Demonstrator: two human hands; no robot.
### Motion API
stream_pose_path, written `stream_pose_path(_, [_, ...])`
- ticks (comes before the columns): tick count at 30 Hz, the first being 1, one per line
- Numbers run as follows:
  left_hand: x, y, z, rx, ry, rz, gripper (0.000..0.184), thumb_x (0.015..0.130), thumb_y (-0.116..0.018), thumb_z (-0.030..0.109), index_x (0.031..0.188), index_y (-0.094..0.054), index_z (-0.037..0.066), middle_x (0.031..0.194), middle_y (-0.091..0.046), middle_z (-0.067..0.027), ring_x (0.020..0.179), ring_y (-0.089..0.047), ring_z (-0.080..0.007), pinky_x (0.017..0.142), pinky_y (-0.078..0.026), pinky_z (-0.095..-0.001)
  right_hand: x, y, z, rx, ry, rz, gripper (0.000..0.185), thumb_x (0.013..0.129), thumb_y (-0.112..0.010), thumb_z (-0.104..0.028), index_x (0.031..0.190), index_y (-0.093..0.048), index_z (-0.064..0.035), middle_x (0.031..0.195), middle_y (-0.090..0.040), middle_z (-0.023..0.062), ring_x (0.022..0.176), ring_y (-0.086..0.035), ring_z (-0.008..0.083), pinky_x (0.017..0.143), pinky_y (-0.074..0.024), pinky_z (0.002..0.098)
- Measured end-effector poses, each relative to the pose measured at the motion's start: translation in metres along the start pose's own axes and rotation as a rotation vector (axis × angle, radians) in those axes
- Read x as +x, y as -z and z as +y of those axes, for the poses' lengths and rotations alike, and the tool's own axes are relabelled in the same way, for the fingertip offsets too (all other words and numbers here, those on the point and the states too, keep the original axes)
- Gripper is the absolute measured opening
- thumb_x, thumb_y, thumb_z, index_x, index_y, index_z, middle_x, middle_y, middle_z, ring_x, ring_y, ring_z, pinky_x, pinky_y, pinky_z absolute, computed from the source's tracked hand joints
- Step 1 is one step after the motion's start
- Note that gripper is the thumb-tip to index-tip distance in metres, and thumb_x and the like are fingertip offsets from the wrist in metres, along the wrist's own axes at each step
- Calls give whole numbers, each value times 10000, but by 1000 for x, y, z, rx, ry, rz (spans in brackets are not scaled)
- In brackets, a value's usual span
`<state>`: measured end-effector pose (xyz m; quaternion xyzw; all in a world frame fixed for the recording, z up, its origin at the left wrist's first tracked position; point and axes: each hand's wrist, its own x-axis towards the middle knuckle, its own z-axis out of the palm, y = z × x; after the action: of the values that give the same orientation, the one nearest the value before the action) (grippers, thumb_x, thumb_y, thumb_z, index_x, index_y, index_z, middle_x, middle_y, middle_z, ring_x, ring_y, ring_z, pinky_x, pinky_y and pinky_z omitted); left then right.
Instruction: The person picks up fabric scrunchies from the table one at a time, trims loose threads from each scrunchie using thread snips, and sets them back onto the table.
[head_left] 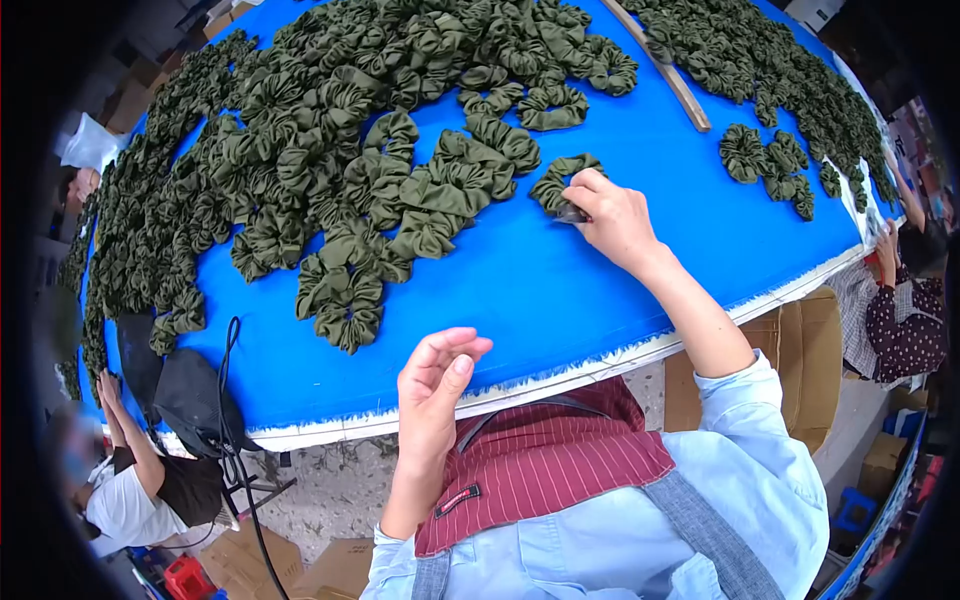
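Many dark green fabric scrunchies [435,200] lie heaped across a blue-covered table [480,290]. My right hand [615,220] reaches over the table, its fingers closed at the edge of a single scrunchie [553,187] near the heap. A small dark metal tool [570,214] sticks out from under those fingers; most of it is hidden, so its kind does not show. Raised near the table's front edge, my left hand [430,385] is open, palm inward, holding nothing.
A wooden strip [665,70] divides the heap from more scrunchies [770,165] at the right. A black bag-like object [195,395] with a cable [228,440] sits at the left edge. A cardboard box [800,360] stands below the right edge. Other people work at both sides.
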<state>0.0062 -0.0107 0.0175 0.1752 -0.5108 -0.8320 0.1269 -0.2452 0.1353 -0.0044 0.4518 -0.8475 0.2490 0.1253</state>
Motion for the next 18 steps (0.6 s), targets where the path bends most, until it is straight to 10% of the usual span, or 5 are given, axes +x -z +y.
stream_pose_path(2, [0,-1,-1,-3,3,13,298,852,-564,77,1129,-500,-14,1028,-585,-140,987,-550,-206,895,-409,-302,3,-2,-7,-27,38,0,268,719,-655,19,980,-633,-40,857,-609,8,682,-563,100,624,-451,194])
stream_pose_path(8, [20,-20,2,-107,-23,107,298,850,-579,92,1117,-503,-17,1012,-587,-131,949,-555,-183,877,-413,-281,-3,36,-90,1365,-548,-106,151,794,-617,-20,937,-635,25,749,-619,18,631,-499,43,570,-403,153])
stream_pose_path(18, [19,7,12,-221,-218,178,305,823,-606,50,1102,-505,-17,927,-608,-86,769,-572,-131,759,-459,-227,-17,5,-101,1569,-692,228,237,771,-611,-15,1008,-605,-17,806,-618,46,526,-403,27,468,-318,149])
